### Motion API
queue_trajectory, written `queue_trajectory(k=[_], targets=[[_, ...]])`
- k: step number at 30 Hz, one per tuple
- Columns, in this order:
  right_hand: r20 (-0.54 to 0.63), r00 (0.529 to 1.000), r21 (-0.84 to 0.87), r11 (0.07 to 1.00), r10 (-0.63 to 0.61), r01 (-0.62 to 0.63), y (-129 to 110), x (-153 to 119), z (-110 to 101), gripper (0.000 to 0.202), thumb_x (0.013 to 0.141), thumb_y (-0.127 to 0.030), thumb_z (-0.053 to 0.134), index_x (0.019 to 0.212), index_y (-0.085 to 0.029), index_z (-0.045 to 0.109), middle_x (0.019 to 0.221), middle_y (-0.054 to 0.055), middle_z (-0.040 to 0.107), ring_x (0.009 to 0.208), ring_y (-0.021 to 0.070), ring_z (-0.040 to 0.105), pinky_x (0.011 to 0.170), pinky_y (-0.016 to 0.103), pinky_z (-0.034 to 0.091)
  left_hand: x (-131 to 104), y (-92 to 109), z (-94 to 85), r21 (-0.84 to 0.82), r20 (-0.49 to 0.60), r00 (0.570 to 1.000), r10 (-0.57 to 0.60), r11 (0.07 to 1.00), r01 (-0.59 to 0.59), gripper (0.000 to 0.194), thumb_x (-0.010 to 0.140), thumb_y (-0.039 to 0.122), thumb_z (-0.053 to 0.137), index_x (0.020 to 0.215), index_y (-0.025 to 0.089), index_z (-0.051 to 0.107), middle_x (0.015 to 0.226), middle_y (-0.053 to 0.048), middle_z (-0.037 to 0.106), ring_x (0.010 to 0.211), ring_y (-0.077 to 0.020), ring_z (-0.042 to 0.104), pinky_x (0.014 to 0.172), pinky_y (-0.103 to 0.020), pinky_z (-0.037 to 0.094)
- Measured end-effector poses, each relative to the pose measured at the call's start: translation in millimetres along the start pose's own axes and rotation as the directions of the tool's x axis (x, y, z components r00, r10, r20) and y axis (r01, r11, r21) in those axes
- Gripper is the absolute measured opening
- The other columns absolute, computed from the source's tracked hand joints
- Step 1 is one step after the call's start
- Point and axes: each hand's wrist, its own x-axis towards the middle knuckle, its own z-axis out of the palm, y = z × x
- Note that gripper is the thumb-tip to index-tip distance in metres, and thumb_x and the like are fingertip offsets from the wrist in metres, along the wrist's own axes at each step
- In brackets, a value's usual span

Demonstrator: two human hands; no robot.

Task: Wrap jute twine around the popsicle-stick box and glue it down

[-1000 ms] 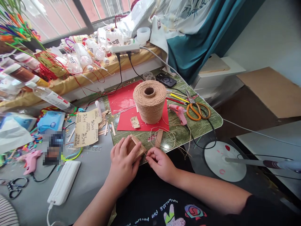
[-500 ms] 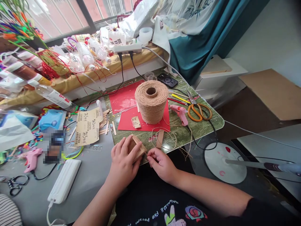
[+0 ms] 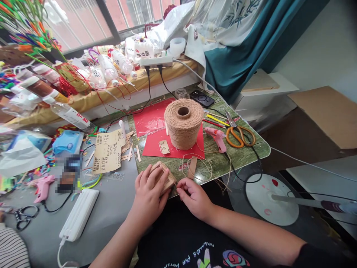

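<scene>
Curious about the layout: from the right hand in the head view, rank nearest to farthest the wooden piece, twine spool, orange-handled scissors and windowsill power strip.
1. Wooden piece, under the left hand, beside the right hand.
2. Twine spool, ahead on red paper.
3. Orange-handled scissors, ahead and right.
4. Windowsill power strip, far back, left.

The box (image 3: 170, 178) is bare, matt wood; the twine (image 3: 183, 131) looks rough and fibrous. The card (image 3: 152, 149) seems smooth, dull paper, the film (image 3: 153, 126) shiny plastic. The desk (image 3: 259, 149) has a glossy wood-grain face. The scissor blades (image 3: 231, 120) are metal, the glue guns (image 3: 216, 137) smooth plastic. The curtain (image 3: 237, 65) is cloth, the carton (image 3: 325, 115) matt cardboard.
</scene>
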Motion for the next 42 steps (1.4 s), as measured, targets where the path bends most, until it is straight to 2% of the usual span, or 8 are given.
queue_trajectory(k=[5,12,20,26,31,36,39,42], targets=[[-0.006,1.000,-0.004,1.000,-0.001,0.001,-4,2,-2,0.015,0.103,-0.037,0.056,0.102,-0.023,0.058,0.078,-0.002,0.058,0.070,0.0144,0.055,0.070,0.029,0.046,1,-1,-1.9,0.005,0.021,1.000,0.005,1.000,-0.005,0.054,0.098,0.028,0.061,0.152,0.025,0.053,0.154,-0.012,0.054,0.152,-0.0402,0.035,0.121,-0.059,0.029],[-0.011,1.000,-0.007,1.000,-0.004,0.004,-4,4,0,0.015,0.103,-0.037,0.057,0.102,-0.022,0.059,0.080,-0.002,0.060,0.073,0.0147,0.058,0.071,0.028,0.047,2,-1,-4.4,0.035,0.041,0.999,0.008,0.999,-0.009,0.056,0.099,0.031,0.061,0.154,0.027,0.051,0.166,-0.009,0.043,0.150,-0.0407,0.037,0.117,-0.058,0.031],[-0.015,1.000,-0.002,1.000,0.004,-0.004,-1,4,1,0.017,0.103,-0.039,0.057,0.100,-0.022,0.058,0.079,-0.002,0.059,0.071,0.0149,0.057,0.070,0.029,0.046,3,-2,-6.8,0.040,0.056,0.998,0.005,0.999,-0.007,0.061,0.097,0.031,0.061,0.156,0.028,0.047,0.167,-0.007,0.042,0.151,-0.0417,0.036,0.116,-0.058,0.031],[-0.014,1.000,-0.010,1.000,0.006,-0.006,0,2,1,0.019,0.104,-0.042,0.056,0.100,-0.023,0.058,0.078,-0.001,0.059,0.071,0.0153,0.056,0.069,0.029,0.047,2,-4,-4.0,0.032,0.033,0.999,0.002,0.999,-0.003,0.071,0.094,0.028,0.064,0.160,0.020,0.039,0.165,-0.012,0.044,0.151,-0.0409,0.037,0.117,-0.057,0.032],[-0.009,1.000,-0.002,1.000,-0.001,0.001,0,3,1,0.017,0.104,-0.039,0.056,0.101,-0.023,0.058,0.079,-0.001,0.059,0.072,0.0151,0.056,0.071,0.029,0.047,1,-4,-4.7,0.028,0.029,1.000,0.008,1.000,-0.009,0.074,0.096,0.029,0.064,0.162,0.021,0.034,0.167,-0.015,0.040,0.151,-0.0410,0.036,0.118,-0.057,0.031],[-0.022,1.000,0.001,1.000,0.007,-0.007,-1,3,0,0.019,0.103,-0.042,0.057,0.102,-0.023,0.059,0.080,-0.001,0.060,0.072,0.0155,0.057,0.070,0.029,0.047,2,-9,-10.2,-0.063,0.069,0.996,-0.053,0.996,0.057,0.091,0.093,0.046,0.070,0.166,0.019,0.023,0.169,-0.024,0.028,0.152,-0.0412,0.036,0.118,-0.059,0.033],[-0.016,1.000,-0.006,1.000,0.014,-0.014,-1,4,-1,0.020,0.103,-0.043,0.057,0.101,-0.023,0.059,0.080,-0.001,0.060,0.072,0.0158,0.058,0.070,0.029,0.047,7,-18,-14.9,-0.121,0.078,0.992,-0.096,0.987,0.105,0.087,0.094,0.053,0.068,0.164,0.023,0.027,0.164,-0.022,0.036,0.148,-0.0397,0.041,0.116,-0.058,0.038],[-0.009,1.000,-0.012,1.000,0.015,-0.015,1,5,-1,0.021,0.103,-0.044,0.057,0.102,-0.023,0.059,0.079,-0.001,0.059,0.072,0.0158,0.056,0.070,0.029,0.047,16,-27,-17.8,-0.156,0.084,0.992,-0.095,0.982,0.107,0.072,0.097,0.050,0.065,0.159,0.026,0.037,0.157,-0.018,0.046,0.142,-0.0362,0.048,0.115,-0.056,0.041]])
